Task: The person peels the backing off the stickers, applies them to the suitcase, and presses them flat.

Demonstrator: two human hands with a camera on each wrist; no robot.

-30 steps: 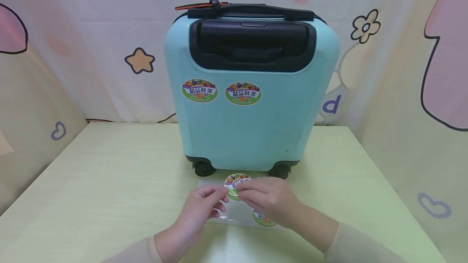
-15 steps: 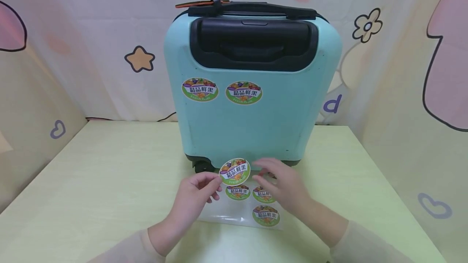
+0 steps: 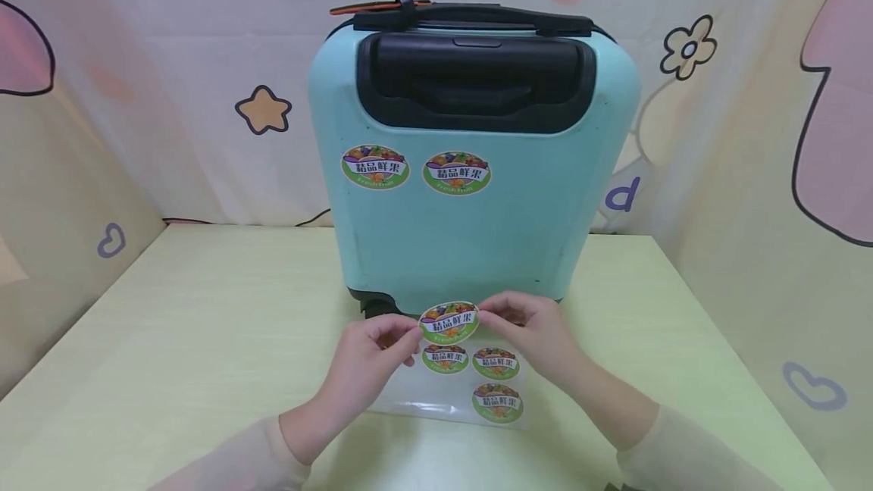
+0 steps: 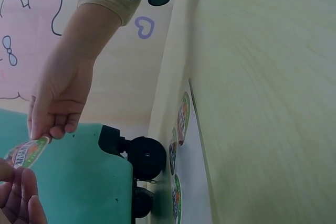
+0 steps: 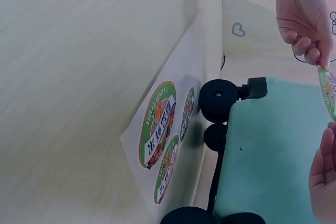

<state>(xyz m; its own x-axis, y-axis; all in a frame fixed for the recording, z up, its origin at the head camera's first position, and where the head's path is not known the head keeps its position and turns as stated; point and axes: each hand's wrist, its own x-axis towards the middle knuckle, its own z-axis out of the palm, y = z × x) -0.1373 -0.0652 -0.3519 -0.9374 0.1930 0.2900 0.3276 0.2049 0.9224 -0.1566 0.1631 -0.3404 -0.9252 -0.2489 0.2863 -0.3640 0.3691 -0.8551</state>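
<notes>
"Across the head view, what do you count?"

"Two hands: the left hand (image 3: 368, 354) and the right hand (image 3: 539, 332), each pinching an opposite edge of one oval sticker (image 3: 449, 323) before the turquoise suitcase (image 3: 464, 241). Two stuck stickers (image 3: 375, 167) are on the suitcase; three sheet stickers (image 3: 498, 403) lie on the white sheet (image 3: 436, 400)."

"And the left wrist view?"

"It reveals what the head view doesn't: the oval sticker hangs well apart from the sheet. Two black wheels (image 4: 147, 158) show fully."

"Right wrist?"

"Four wheels, two cut off by the frame. The oval sticker, also cut off, looks narrow: green-edged, orange inside, with a white band."
</notes>
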